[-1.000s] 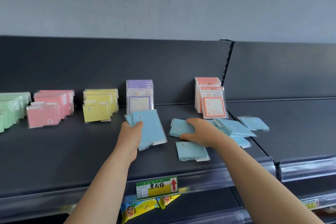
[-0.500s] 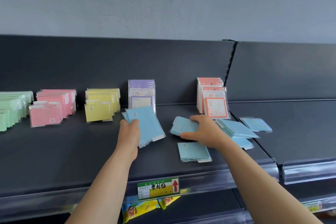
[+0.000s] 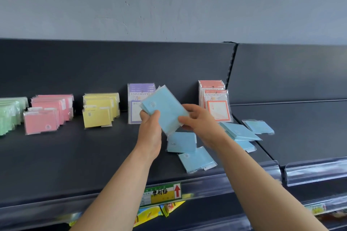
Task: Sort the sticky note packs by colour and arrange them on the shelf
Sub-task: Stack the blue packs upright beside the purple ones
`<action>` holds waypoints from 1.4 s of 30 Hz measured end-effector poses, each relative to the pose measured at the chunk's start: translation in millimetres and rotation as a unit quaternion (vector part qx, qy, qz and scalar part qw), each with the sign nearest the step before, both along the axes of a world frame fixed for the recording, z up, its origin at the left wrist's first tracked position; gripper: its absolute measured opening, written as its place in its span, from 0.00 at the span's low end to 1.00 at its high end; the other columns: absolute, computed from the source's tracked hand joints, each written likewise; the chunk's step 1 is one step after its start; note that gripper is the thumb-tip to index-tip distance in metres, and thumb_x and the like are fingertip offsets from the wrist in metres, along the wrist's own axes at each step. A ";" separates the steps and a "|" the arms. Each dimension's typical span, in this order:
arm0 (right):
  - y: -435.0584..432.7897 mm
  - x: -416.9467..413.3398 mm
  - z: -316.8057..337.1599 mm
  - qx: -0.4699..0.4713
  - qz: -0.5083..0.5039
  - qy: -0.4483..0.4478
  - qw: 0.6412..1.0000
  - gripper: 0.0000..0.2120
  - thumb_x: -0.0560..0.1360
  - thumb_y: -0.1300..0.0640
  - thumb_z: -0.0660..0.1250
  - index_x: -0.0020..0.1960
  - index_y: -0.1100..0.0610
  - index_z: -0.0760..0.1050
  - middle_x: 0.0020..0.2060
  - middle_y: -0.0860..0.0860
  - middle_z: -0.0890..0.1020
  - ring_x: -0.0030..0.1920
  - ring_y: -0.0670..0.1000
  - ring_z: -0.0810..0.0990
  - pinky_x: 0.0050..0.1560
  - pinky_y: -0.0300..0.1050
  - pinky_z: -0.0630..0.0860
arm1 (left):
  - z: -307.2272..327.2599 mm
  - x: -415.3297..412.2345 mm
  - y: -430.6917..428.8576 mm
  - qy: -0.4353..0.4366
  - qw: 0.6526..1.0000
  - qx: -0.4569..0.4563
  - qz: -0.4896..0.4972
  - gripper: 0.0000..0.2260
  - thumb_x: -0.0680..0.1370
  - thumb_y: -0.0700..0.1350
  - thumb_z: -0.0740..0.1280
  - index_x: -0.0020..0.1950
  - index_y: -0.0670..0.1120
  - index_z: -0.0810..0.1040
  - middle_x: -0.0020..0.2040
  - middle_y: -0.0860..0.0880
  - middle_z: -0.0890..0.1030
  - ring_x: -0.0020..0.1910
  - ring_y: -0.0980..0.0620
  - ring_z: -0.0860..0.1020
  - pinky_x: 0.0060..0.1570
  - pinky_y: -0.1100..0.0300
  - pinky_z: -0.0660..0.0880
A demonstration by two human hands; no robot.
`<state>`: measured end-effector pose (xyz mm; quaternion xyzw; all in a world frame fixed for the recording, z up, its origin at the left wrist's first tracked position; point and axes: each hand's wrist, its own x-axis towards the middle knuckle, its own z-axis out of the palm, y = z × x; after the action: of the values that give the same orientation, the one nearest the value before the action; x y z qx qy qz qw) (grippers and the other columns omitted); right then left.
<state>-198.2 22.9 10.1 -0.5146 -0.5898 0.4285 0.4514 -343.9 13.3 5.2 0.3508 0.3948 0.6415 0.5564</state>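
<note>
The left hand (image 3: 150, 129) grips a thin stack of blue packs (image 3: 165, 107) at its lower left corner, with the thumb laid across the front face. The right hand (image 3: 200, 121) meets it from the other side, its fingertips pinching the stack's right edge. Both hands are thus together on the one stack, which is held tilted above the shelf (image 3: 75, 155).

Each pack is a flat rectangle of pale blue paper in glossy clear film, and the front one bears a small white label.

Directly beneath the hands, two loose blue packs (image 3: 181, 141) lie flat and meet at a corner. To the right of the right hand, a few more blue packs (image 3: 240, 131) overlap in a loose pile, and a single blue pack (image 3: 258, 126) lies just beyond them.

Behind the held stack, and partly covered by it, stand purple packs (image 3: 138, 90) in shiny sleeves. Coral-framed packs (image 3: 216, 103) stand just behind the right hand. Well to the left of the left hand are upright rows of yellow packs (image 3: 99, 110), then pink packs (image 3: 47, 116), then green packs (image 3: 9, 114).

The shelf is a smooth, matte, dark grey board. A clear plastic rail (image 3: 309, 172) runs along its front lip. Between the forearms, the rail holds a green and yellow price label (image 3: 161, 193) with a red arrow.
</note>
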 end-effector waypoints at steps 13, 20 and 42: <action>30.8 20.7 2.8 0.058 -0.093 -0.132 0.985 0.27 0.76 0.69 0.58 0.71 0.50 0.64 0.61 0.52 0.72 0.57 0.54 0.76 0.51 0.46 0.77 | -7.7 1.0 40.1 0.431 0.902 0.030 0.020 0.13 0.81 0.40 0.61 0.65 0.45 0.67 0.58 0.52 0.74 0.52 0.53 0.73 0.49 0.61 0.68; 39.0 19.2 -24.9 -0.056 -0.138 -0.123 0.981 0.17 0.77 0.67 0.58 0.65 0.58 0.70 0.54 0.53 0.77 0.53 0.54 0.75 0.40 0.38 0.72 | -26.6 0.2 50.2 0.545 0.838 0.000 -0.024 0.10 0.82 0.43 0.59 0.63 0.44 0.69 0.58 0.48 0.75 0.52 0.50 0.74 0.49 0.59 0.69; 121.6 6.8 -30.7 -0.051 -0.208 -0.110 0.971 0.11 0.77 0.66 0.54 0.50 0.59 0.74 0.40 0.53 0.76 0.35 0.50 0.71 0.29 0.38 0.62 | -18.1 34.1 117.3 0.580 0.809 -0.056 0.079 0.11 0.80 0.34 0.58 0.62 0.39 0.69 0.59 0.42 0.76 0.57 0.43 0.75 0.45 0.57 0.68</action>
<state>-191.4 144.5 -20.7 -0.6923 -0.4928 0.2954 0.4366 -309.9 130.6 -13.0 0.5932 0.7057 0.3376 0.1901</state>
